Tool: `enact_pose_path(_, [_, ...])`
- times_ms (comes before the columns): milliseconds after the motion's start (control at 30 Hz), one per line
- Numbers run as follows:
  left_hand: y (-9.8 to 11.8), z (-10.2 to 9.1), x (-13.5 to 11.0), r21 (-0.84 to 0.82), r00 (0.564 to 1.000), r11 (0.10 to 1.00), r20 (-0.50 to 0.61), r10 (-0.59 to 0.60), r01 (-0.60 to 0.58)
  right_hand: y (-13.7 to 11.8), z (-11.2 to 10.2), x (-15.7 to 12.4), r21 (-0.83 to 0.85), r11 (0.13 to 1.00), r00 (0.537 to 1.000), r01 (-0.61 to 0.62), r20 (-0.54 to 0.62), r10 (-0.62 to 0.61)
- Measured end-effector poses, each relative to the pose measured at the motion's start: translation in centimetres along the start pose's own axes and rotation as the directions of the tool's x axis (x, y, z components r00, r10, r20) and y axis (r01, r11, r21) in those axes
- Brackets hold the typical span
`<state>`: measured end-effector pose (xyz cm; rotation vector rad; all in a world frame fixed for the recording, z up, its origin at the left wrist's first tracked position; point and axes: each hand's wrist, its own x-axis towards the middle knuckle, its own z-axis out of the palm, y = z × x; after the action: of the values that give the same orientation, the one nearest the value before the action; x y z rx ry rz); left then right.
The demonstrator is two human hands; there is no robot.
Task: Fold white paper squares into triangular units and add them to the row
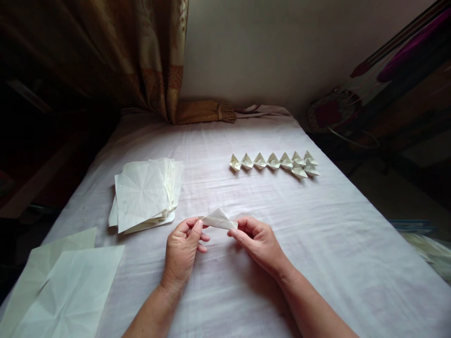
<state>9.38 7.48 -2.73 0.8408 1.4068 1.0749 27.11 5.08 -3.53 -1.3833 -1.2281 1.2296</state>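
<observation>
A small folded paper boat [219, 218] is held up between both hands, with a pointed peak at its top. My left hand [183, 246] pinches its left end between thumb and fingers. On the opposite side, my right hand [262, 245] grips the right end, thumb in front and fingers behind. Farther off to the right, several finished paper boats [273, 161] stand in a row on the sheet, two of them in front at the row's right end.
To the left lies a stack of creased square papers [143, 192]. Larger creased sheets [73, 286] lie at the near left. A pale bedsheet [197, 155] covers the surface. A patterned curtain [175, 75] hangs to its far edge, by a brown fringed cloth [204, 112].
</observation>
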Motion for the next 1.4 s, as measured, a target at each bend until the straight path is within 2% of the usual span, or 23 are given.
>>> enact_pose_path(200, [1.0, -0.4, -0.3, 0.076, 0.984, 0.995, 0.16, -0.082, 0.071, 0.0, 0.0, 0.3, 0.109, 0.994, 0.992, -0.025, -0.12, 0.038])
enact_pose_path(367, [1.1, -0.5, -0.3, 0.127, 0.97, 0.989, 0.22, -0.105, 0.078, 0.1, 0.2, 0.4, 0.103, 0.995, 0.988, 0.008, -0.156, 0.008])
enact_pose_path(600, [0.8, -0.2, -0.2, 0.143, 0.979, 0.988, 0.182, -0.086, 0.06, 0.4, 0.9, 0.2, 0.139, 0.988, 0.974, 0.064, -0.226, -0.032])
enact_pose_path(800, [0.9, -0.2, -0.4, 0.157, 0.98, 0.985, 0.168, -0.101, 0.075, 1.0, 1.2, -0.1, 0.057, 0.993, 0.954, 0.102, -0.288, -0.081])
enact_pose_path(967, [0.9, -0.1, -0.3, 0.149, 0.985, 0.987, 0.15, -0.088, 0.065, 1.5, 0.8, -0.2, -0.037, 0.992, 0.956, 0.12, -0.267, -0.125])
enact_pose_path(1167, [0.7, -0.1, -0.3, 0.13, 0.99, 0.99, 0.122, -0.067, 0.051, 1.1, 0.6, -0.5, -0.131, 0.972, 0.946, 0.197, -0.236, -0.224])
enact_pose_path(1267, [0.5, -0.2, -0.3, 0.125, 0.99, 0.991, 0.128, -0.056, 0.04, 0.5, 0.4, -0.4, -0.114, 0.978, 0.951, 0.177, -0.237, -0.199])
enact_pose_path(1400, [0.2, -0.2, -0.2, 0.126, 0.99, 0.992, 0.132, -0.044, 0.027, 0.3, 0.3, -0.1, -0.031, 0.995, 0.974, 0.092, -0.207, -0.097])
